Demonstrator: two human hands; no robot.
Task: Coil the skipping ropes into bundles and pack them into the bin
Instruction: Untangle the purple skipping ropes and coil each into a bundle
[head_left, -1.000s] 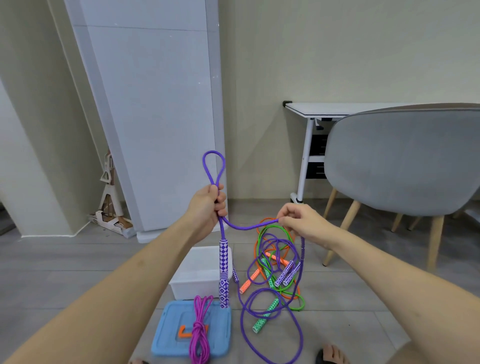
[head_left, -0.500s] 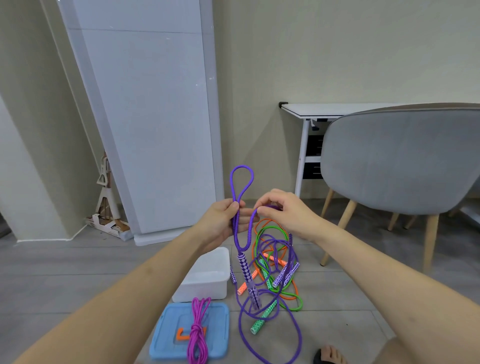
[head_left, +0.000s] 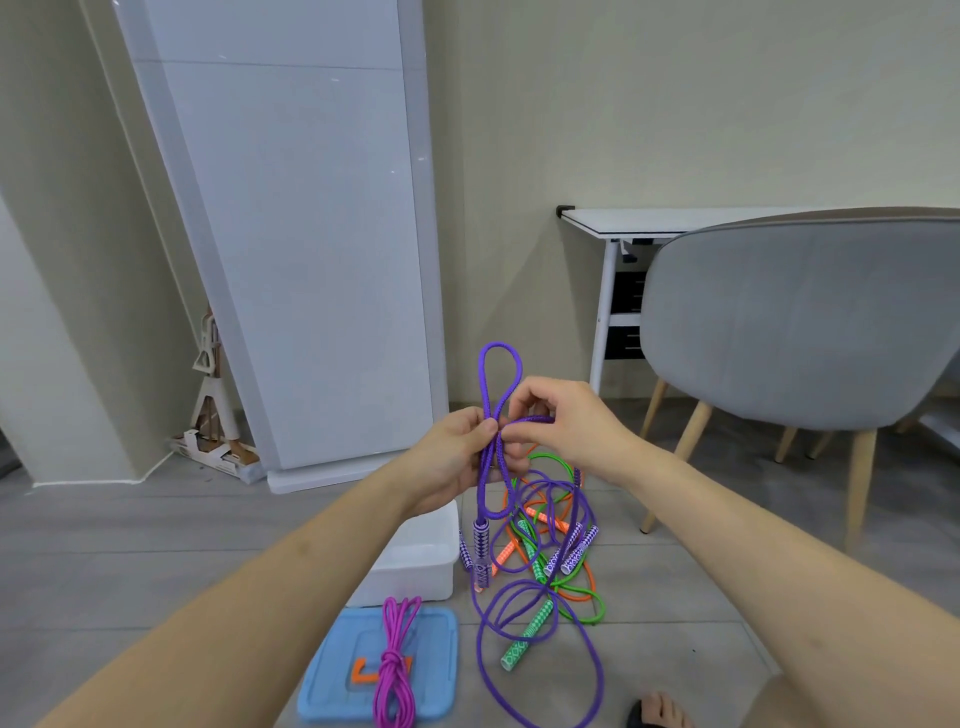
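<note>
Purple rope (head_left: 500, 384): braided, folded into a tall loop above the bin, doubled strands and a patterned handle hanging at the bin's right edge, slack trailing on the floor.
Bin (head_left: 415, 564): white, open, on the floor.
Magenta rope (head_left: 396, 670): coiled, knotted bundle, on the blue lid (head_left: 332, 675) in front of the bin.
Green rope (head_left: 550, 462) and orange rope (head_left: 587, 577): loose, tangled, right of the bin.

Walls: plain beige
Floor (head_left: 130, 561): grey wood-look planks
Panel (head_left: 311, 234): tall, glossy white, leaning on wall
Chair (head_left: 800, 332): grey shell, wooden legs
Desk (head_left: 623, 221): white, behind chair
</note>
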